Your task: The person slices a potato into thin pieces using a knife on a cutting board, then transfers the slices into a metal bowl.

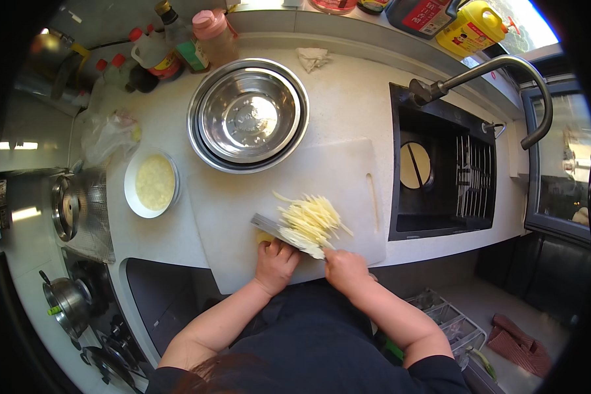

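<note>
many pale potato strips (310,222) — thin, heaped beside knife (276,230).

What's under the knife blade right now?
Pale strips lie piled over the knife on the white board. A yellow piece shows under the left hand; the rest is covered.

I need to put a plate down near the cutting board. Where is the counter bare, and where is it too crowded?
Bare counter lies between the steel bowl and the sink, below the crumpled cloth. The cutting board's left part is also bare. It is crowded at the board's near edge, where both hands, left hand and right hand, work the knife by the potato strips, and around the bottles.
</note>
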The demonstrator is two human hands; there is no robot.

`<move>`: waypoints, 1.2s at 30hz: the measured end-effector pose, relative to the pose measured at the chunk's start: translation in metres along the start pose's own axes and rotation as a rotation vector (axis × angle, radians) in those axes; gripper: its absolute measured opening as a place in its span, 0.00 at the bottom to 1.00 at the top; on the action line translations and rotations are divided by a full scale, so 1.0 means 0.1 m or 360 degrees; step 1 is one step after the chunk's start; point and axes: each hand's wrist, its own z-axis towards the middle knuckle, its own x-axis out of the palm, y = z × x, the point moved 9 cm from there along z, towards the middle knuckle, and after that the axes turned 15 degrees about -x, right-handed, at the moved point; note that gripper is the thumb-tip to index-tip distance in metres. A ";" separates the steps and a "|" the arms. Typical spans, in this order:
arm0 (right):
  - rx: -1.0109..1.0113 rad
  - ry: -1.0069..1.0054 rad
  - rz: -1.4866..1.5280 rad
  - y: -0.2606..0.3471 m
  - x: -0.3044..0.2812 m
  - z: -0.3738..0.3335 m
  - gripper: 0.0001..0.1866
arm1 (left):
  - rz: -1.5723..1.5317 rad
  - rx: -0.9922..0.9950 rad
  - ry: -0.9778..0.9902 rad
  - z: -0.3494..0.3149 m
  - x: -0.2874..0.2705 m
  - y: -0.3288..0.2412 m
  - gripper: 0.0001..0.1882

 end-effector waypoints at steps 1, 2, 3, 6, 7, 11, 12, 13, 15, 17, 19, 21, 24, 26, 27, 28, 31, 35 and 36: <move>-0.0017 -0.0026 0.0010 0.01 0.00 0.04 0.05 | 0.0004 0.0008 0.0008 0.00 0.01 0.00 0.08; -0.0033 -0.0053 0.0019 0.03 -0.01 0.06 0.05 | 0.0008 0.0017 0.0016 -0.01 0.01 -0.01 0.08; -0.0052 -0.0078 0.0029 0.04 -0.02 0.07 0.05 | 0.0013 0.0022 0.0025 -0.01 0.02 -0.01 0.08; -0.0140 -0.0089 0.0065 0.02 -0.13 -0.10 0.05 | 0.0003 0.0047 0.0000 -0.03 0.01 -0.01 0.08; -0.0115 -0.0071 0.0052 0.01 -0.17 -0.18 0.05 | 0.0013 0.0047 -0.0006 -0.04 0.01 0.00 0.09; 0.0015 0.0044 -0.0003 -0.06 -0.19 -0.39 0.06 | 0.0005 0.0041 -0.0037 -0.06 0.04 0.01 0.09; 0.0049 0.0085 -0.0010 -0.11 -0.17 -0.40 0.06 | -0.0002 0.0035 -0.0042 -0.06 0.04 0.01 0.09; 0.0048 0.0093 0.0011 -0.11 -0.14 -0.37 0.06 | 0.0011 0.0034 -0.0045 -0.04 0.04 0.00 0.09; 0.0047 0.0111 0.0054 -0.07 0.01 -0.18 0.06 | 0.0037 0.0030 -0.0050 -0.02 0.01 -0.02 0.10; 0.0031 0.0036 0.0082 -0.01 0.07 0.03 0.06 | 0.0033 0.0032 -0.0046 -0.04 0.02 -0.02 0.10; -0.0016 -0.0009 0.0077 0.09 0.07 0.15 0.06 | 0.0055 0.0028 -0.0047 -0.06 0.01 -0.01 0.10; -0.0059 -0.0081 0.0114 0.09 0.03 0.15 0.05 | 0.0070 0.0029 -0.0052 -0.08 0.01 -0.01 0.10; -0.0136 -0.0221 0.0176 0.01 -0.07 0.04 0.04 | 0.0045 0.0060 -0.0150 -0.03 -0.07 -0.04 0.11; -0.0151 -0.0251 0.0178 0.05 -0.22 -0.12 0.04 | 0.0065 0.0108 -0.0125 -0.06 -0.04 -0.03 0.13; -0.0135 -0.0213 0.0144 0.06 -0.24 -0.18 0.04 | 0.0068 0.0140 -0.0111 -0.07 -0.03 -0.02 0.13; -0.0118 -0.0175 0.0111 0.06 -0.26 -0.25 0.04 | 0.0057 0.0135 -0.0077 -0.08 0.00 0.00 0.14; -0.0072 -0.0111 -0.0007 0.04 -0.22 -0.37 0.05 | 0.0023 0.0131 -0.0047 -0.09 0.03 0.00 0.14; -0.0022 -0.0024 -0.0036 -0.02 -0.17 -0.41 0.05 | -0.0005 0.0153 -0.0120 -0.03 -0.04 -0.04 0.13; -0.0011 0.0007 -0.0036 -0.03 -0.15 -0.40 0.05 | -0.0008 0.0158 -0.0122 -0.03 -0.05 -0.05 0.12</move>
